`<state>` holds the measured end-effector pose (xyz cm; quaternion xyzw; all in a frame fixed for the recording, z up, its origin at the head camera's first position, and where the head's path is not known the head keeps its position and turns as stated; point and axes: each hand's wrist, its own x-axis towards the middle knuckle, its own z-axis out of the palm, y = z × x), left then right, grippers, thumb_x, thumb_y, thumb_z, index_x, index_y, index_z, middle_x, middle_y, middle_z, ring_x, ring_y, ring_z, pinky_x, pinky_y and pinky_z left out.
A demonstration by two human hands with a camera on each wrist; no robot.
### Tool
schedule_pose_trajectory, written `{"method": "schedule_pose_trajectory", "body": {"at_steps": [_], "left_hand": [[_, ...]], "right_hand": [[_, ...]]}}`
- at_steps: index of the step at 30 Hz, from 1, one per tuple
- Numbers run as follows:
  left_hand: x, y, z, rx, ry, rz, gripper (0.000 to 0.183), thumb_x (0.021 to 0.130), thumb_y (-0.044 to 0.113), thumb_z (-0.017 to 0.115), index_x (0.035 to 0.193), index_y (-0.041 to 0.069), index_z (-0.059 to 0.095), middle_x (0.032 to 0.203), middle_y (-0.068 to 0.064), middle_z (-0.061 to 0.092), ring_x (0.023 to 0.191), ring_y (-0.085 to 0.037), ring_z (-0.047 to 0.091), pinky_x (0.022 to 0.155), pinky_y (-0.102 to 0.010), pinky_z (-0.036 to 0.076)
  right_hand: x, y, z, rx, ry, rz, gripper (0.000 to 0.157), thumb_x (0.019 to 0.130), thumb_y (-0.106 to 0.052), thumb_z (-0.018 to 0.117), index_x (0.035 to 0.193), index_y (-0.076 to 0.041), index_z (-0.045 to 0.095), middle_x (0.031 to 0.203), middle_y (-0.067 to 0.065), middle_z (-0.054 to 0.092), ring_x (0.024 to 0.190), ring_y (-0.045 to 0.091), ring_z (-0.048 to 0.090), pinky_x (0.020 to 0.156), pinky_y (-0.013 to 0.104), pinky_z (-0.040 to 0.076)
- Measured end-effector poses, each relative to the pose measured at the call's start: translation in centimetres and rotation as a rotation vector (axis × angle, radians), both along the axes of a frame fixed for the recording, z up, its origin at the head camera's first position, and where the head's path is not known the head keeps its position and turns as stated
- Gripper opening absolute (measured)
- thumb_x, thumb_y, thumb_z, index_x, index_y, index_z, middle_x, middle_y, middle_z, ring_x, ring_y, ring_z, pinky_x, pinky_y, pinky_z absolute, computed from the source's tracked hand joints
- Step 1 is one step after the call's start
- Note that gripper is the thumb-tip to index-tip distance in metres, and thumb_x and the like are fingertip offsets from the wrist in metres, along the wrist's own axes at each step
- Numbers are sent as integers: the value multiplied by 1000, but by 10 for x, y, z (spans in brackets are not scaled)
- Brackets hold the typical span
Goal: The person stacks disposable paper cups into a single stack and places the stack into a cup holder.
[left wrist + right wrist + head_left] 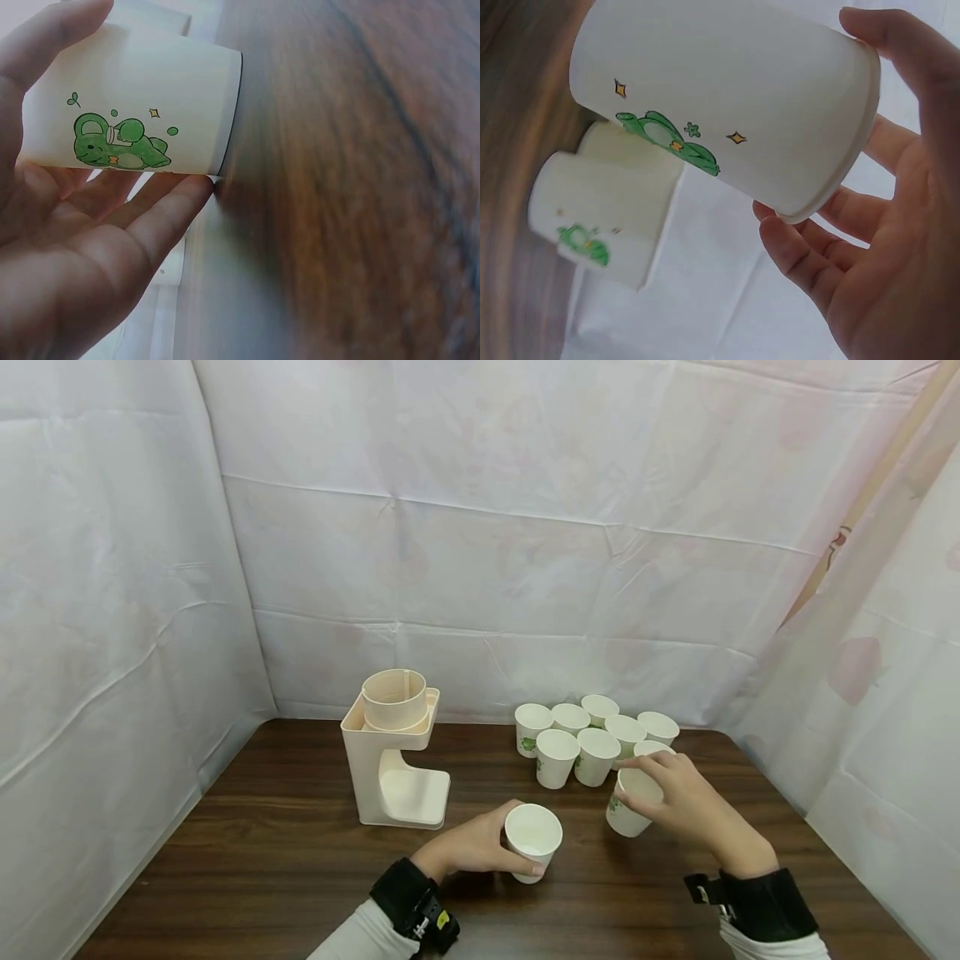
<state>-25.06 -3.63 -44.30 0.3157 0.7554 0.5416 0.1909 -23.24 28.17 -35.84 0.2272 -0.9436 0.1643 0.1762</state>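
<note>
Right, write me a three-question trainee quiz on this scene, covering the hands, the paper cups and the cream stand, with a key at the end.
1. True or false: in the head view, the cream C-shaped stand is to the left of the grouped paper cups.

2. What colour is the animal printed on the held paper cup in the left hand?
A) Blue
B) Green
C) Red

3. Which part of the front paper cup are the fingers of the right hand at?

Key:
1. True
2. B
3. The rim
</note>
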Motion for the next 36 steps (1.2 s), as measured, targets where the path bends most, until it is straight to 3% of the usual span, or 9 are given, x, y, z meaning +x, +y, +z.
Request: {"method": "schedule_pose_trajectory", "body": {"at_steps": [20, 28, 36], "left_hand": [[-2, -1, 0, 4, -4, -1, 62, 79, 19, 87, 130, 20, 51, 115, 9, 63, 110, -9, 58, 96, -32, 44], [-2, -2, 0, -7, 6, -2, 64, 79, 21, 87, 131, 19, 50, 114, 10, 63, 109, -9, 59, 94, -32, 45], [-2, -3, 0, 10, -9, -23, 63, 80, 19, 85, 132, 18, 49, 114, 9, 63, 107, -9, 59, 93, -31, 46]], "right_hand": [[10, -37, 30, -24, 204, 208, 41, 85, -26, 81, 123, -18, 70, 115, 3, 66, 109, 28, 59, 91, 53, 42], [16, -52, 37, -38, 157, 220, 44, 87, -31, 80, 128, -21, 68, 123, 5, 64, 119, 30, 54, 96, 55, 41], [20, -67, 41, -44, 222, 297, 46, 84, -28, 82, 127, -19, 69, 123, 4, 64, 115, 27, 55, 92, 49, 46]]}}
